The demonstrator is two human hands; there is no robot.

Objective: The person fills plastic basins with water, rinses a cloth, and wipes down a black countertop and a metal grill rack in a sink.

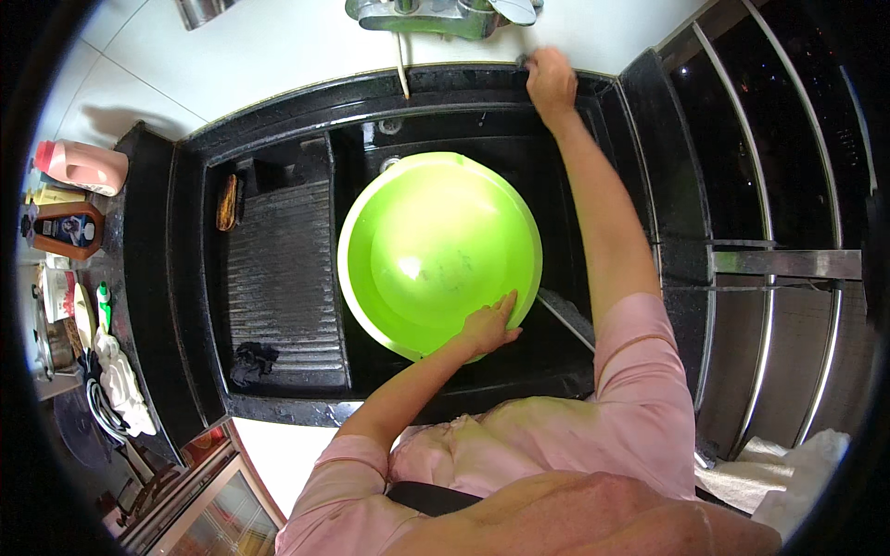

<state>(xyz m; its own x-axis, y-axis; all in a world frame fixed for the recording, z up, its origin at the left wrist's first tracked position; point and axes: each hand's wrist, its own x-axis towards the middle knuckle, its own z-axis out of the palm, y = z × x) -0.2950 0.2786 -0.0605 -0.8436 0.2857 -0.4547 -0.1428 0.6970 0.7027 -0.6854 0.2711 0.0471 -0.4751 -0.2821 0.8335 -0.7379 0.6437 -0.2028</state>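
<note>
A large lime-green plastic basin [389, 243] sits in the black stone sink [563, 229], with a bright glare across its inside. My left hand [487, 328] grips the basin's near right rim, its fingers reaching over the inner wall. At the far right, my right hand [554, 80] is curled against the wall just above the sink's back ledge. Its fingers close around a small dark fitting [523, 61], mostly hidden and slightly blurred. To the left of that hand, a thin pale pipe [401, 66] hangs down the wall.
Left of the basin lies a ridged washboard [281, 264] with a scrubbing brush [227, 203] and a dark wet cloth [254, 363]. A pink jug [87, 167] and a brown bottle [69, 231] stand on the left ledge. Metal window bars [765, 201] run along the right.
</note>
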